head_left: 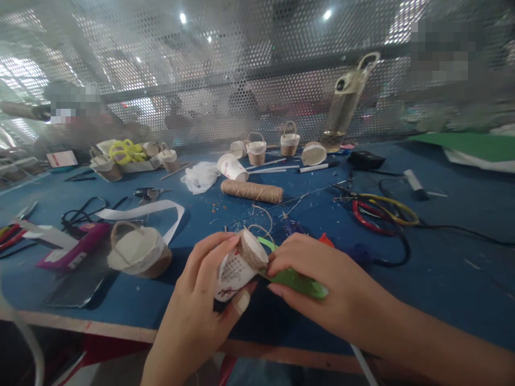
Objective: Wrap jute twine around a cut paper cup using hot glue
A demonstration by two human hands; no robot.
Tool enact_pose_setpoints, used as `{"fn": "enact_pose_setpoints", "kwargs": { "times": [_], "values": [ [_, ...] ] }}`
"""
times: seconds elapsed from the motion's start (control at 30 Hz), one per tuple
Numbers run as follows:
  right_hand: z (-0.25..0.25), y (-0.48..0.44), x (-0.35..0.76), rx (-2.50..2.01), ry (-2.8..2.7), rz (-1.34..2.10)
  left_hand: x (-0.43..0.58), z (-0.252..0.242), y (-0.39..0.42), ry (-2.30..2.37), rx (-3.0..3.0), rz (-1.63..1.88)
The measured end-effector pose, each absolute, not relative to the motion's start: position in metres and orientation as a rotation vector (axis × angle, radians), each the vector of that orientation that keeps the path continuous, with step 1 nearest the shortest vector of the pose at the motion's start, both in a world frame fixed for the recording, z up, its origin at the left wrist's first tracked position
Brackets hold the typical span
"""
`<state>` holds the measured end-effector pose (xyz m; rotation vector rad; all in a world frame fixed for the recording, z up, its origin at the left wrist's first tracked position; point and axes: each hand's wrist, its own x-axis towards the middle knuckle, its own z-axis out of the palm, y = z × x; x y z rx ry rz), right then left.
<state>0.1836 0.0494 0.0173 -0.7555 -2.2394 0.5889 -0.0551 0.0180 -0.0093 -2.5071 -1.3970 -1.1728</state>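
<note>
My left hand (205,295) grips a small white paper cup (233,273) with writing and a red print, tilted on its side above the table's front edge. Brown twine (252,251) is wound around the cup near its upper end. Closed around a green translucent tool (300,283), my right hand (314,268) works right beside the twine-wound end. The tool's exact kind is partly hidden by the fingers. A loose strand of twine (269,213) curls behind the cup. Farther back lies a roll of twine (251,191).
A small cup basket (140,252), a phone (78,287) and a purple box (76,246) sit at the left. Red-and-yellow-handled pliers (372,217) and cables lie right. Several cup baskets (256,153) and a water bottle (344,110) stand before a perforated metal screen (273,69).
</note>
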Motion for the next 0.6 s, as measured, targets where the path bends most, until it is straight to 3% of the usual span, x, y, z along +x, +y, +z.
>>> {"fn": "enact_pose_setpoints", "kwargs": {
  "times": [0.6],
  "values": [
    [0.0175,0.0489,0.1831,-0.734,-2.234,0.565,-0.054,-0.0087,0.0185,-1.373,-2.495,-1.134]
  ]
}}
